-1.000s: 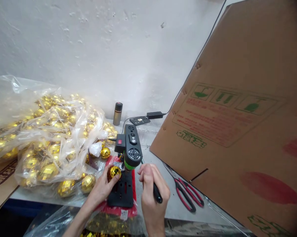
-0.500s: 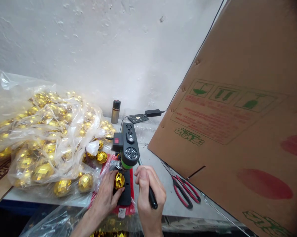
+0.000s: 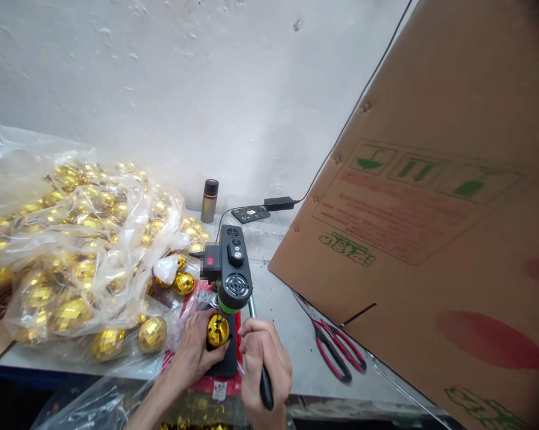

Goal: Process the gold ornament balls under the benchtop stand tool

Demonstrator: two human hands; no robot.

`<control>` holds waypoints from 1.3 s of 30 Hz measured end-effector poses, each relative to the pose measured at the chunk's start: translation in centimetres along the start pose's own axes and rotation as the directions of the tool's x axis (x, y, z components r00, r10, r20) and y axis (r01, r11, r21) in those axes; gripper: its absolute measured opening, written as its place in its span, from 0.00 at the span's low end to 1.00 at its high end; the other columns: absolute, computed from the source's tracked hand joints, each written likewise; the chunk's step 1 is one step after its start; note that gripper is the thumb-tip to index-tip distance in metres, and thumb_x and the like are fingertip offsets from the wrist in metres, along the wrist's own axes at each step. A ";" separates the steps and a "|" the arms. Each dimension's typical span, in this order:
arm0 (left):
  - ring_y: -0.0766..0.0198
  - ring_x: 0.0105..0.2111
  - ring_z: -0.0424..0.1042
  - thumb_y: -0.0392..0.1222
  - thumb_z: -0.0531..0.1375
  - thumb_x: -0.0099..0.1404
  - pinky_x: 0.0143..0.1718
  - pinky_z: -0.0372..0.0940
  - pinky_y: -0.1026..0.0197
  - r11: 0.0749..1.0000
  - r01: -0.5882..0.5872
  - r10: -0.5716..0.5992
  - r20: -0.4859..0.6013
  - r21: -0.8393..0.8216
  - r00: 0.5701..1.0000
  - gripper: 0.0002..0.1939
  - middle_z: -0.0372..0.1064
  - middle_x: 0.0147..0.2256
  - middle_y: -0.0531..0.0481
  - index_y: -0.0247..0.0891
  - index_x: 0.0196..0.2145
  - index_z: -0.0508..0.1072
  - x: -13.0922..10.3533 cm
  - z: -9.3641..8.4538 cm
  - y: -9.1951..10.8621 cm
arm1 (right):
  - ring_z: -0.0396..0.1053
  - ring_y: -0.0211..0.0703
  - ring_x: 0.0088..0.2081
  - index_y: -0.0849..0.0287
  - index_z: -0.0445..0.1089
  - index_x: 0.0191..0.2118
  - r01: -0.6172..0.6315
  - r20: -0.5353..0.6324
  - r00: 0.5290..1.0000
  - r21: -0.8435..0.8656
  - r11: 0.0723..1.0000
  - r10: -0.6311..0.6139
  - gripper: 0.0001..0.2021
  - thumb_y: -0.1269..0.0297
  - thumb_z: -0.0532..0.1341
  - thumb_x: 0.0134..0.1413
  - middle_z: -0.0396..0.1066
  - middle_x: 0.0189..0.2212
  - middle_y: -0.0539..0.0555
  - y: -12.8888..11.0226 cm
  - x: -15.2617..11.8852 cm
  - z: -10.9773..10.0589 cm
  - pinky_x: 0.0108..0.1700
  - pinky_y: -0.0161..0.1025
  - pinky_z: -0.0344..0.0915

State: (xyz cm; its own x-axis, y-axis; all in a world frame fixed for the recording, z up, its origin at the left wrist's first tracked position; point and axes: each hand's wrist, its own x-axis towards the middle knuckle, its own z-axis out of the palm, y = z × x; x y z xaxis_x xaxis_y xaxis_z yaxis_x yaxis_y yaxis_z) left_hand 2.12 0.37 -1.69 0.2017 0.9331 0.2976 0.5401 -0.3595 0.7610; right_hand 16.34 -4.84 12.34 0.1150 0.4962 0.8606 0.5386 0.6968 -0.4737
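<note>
My left hand (image 3: 196,345) is closed around the side of a gold mirrored ball (image 3: 218,330), thumb at its lower edge. The ball sits on the black base (image 3: 225,366) of a small press, below its head. The press (image 3: 236,285) has a black housing with round vents and a green band underneath. Wrapped in my right hand (image 3: 265,364) is the press's lever handle (image 3: 266,389), its black grip poking out below the fist. A metal rod (image 3: 252,307) shows between that fist and the machine.
A clear plastic bag (image 3: 130,239) full of gold balls covers the left side, with loose balls (image 3: 151,333) in front. Red-handled scissors (image 3: 338,349) lie at right beside a large cardboard box (image 3: 412,239). Behind stand a bottle (image 3: 209,202) and a black power adapter (image 3: 279,203).
My right hand has shifted down and slightly left with the lever handle. My left hand keeps hold of the ball under the press head. The view has moved a little.
</note>
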 end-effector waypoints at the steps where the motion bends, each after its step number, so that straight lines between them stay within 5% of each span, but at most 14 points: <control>1: 0.41 0.47 0.78 0.49 0.68 0.60 0.49 0.74 0.39 1.000 0.004 -0.004 0.001 0.002 1.000 0.22 0.80 0.46 0.38 0.39 0.50 0.76 -0.1 0.0 0.0 | 0.71 0.35 0.31 0.54 0.64 0.33 0.004 -0.007 1.000 -0.004 1.000 -0.004 0.15 0.75 0.50 0.73 0.68 0.29 0.48 0.3 -0.5 0.1 0.34 0.31 0.68; 10: 0.41 0.46 0.78 0.49 0.70 0.58 0.48 0.74 0.42 0.999 0.037 -0.037 0.026 0.007 0.999 0.23 0.80 0.45 0.41 0.41 0.51 0.77 0.0 -0.3 0.7 | 0.73 0.40 0.30 0.53 0.67 0.34 -0.159 -0.095 0.982 0.038 0.987 0.162 0.14 0.74 0.52 0.71 0.72 0.30 0.48 1.2 -3.0 1.4 0.33 0.38 0.66; 39: 0.38 0.49 0.79 0.46 0.69 0.55 0.51 0.73 0.37 0.999 0.026 -0.027 -0.037 -0.024 0.999 0.28 0.80 0.48 0.38 0.39 0.54 0.76 0.0 1.2 -0.3 | 0.65 0.37 0.27 0.54 0.62 0.28 -0.067 -0.243 0.967 0.065 0.996 0.081 0.17 0.71 0.52 0.73 0.65 0.27 0.47 2.0 -3.4 2.6 0.32 0.37 0.62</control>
State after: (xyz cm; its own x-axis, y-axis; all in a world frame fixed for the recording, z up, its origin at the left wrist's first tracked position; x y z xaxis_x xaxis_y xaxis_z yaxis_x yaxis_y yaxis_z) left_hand 2.93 0.44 -2.58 0.1569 0.9416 0.2979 0.5255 -0.3350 0.7820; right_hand 14.86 -3.79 7.99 0.3577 0.4102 0.8389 0.4744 0.6940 -0.5416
